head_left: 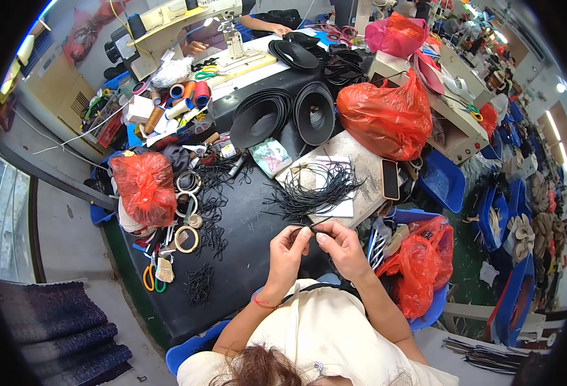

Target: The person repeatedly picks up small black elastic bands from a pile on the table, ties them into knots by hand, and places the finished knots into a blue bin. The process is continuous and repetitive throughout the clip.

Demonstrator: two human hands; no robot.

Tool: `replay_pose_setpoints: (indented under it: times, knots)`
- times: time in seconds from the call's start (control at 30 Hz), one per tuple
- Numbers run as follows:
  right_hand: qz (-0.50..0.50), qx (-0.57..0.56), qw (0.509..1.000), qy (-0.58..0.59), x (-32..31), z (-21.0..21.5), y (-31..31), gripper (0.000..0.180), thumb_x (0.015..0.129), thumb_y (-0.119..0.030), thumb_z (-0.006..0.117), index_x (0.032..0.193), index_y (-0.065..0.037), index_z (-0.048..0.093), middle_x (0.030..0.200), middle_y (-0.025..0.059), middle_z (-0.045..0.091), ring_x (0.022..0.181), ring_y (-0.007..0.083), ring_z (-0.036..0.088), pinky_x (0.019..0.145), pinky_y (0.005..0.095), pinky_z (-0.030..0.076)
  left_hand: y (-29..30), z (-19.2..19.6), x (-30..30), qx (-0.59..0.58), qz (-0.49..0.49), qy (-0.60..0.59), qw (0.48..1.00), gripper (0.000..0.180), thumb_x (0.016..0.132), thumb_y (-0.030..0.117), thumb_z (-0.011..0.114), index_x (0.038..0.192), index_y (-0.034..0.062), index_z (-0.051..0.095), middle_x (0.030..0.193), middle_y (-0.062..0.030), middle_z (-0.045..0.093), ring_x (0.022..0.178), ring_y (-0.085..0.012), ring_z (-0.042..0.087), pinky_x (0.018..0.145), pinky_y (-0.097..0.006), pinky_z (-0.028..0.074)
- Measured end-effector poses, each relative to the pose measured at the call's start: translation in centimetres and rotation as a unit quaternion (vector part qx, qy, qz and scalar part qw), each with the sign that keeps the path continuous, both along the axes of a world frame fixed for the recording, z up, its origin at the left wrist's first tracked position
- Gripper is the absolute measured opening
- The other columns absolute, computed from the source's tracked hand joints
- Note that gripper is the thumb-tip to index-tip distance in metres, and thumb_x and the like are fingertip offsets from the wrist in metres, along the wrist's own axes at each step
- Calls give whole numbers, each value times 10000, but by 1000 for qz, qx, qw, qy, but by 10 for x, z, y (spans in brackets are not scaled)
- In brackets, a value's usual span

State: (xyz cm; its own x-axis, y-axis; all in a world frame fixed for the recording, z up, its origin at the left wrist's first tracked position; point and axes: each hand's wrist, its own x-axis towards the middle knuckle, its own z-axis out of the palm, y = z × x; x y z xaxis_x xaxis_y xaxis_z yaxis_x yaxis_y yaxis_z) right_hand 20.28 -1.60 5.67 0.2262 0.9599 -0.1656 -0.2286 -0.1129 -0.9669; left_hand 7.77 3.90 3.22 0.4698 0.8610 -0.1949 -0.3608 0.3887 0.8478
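Note:
My left hand (pixel 286 256) and my right hand (pixel 346 253) meet above the near part of the black worktable (pixel 245 222). Between their pinched thumbs and fingers runs a thin black cord (pixel 314 229); its exact shape is partly hidden by the fingertips. Just beyond lies a loose bundle of black cords (pixel 319 190) on a pale board (pixel 354 154). To my left, small looped black cords (pixel 214 215) are strewn in a line across the table. A separate little heap of looped cords (pixel 200 284) sits nearer the table's edge.
Tape rolls (pixel 186 238), scissors (pixel 155 279) and a red bag (pixel 144 186) crowd the left edge. A phone (pixel 390 179) and a large red bag (pixel 386 116) are right of the cords. A blue bin (pixel 435 314) stands by my right arm. Across, a co-worker's hand (pixel 196 48) is near a sewing machine (pixel 167 32).

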Motion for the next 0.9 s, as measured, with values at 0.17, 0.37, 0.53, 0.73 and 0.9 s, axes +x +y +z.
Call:
replay_pose_setpoints:
  times: [0.17, 0.37, 0.53, 0.73, 0.9]
  knots:
    - [-47, 21, 988, 143, -8, -18, 3, 184, 880, -87, 546, 1032, 16, 557, 831, 0, 577, 709, 43, 496, 645, 180, 406, 5, 1, 5, 3, 20, 4, 1000, 158, 877, 160, 584, 906, 5, 583, 768, -4, 577, 637, -50, 497, 549, -199, 382]
    - [-137, 11, 989, 59, -31, -3, 8, 184, 876, -119, 578, 1016, -11, 531, 813, 10, 581, 692, 39, 497, 632, 177, 403, 22, 15, 4, -59, -15, -89, 994, 186, 905, 159, 538, 996, 5, 588, 917, -62, 622, 750, -102, 581, 635, -233, 483]
    - [-154, 46, 980, -116, -3, 19, 10, 153, 892, -143, 567, 944, 1, 571, 866, 39, 602, 727, 58, 535, 630, 188, 437, 37, 30, -15, -46, -198, -43, 978, 192, 905, 157, 539, 952, -20, 597, 847, -65, 623, 680, -97, 580, 622, -221, 485]
    - [-23, 56, 998, 32, -4, 27, 14, 140, 904, -123, 537, 923, 12, 570, 783, 38, 606, 605, 70, 544, 544, 222, 473, 32, 35, -18, 0, -234, -44, 971, 208, 892, 190, 568, 920, -10, 619, 805, -23, 606, 695, -92, 580, 645, -222, 487]
    - [-59, 34, 997, 44, -10, 21, 11, 143, 914, -149, 525, 881, -12, 554, 791, 21, 593, 655, 52, 522, 581, 193, 445, 28, 36, -20, -6, -219, -45, 975, 192, 888, 174, 573, 910, -11, 620, 816, -28, 612, 703, -106, 604, 648, -231, 508]
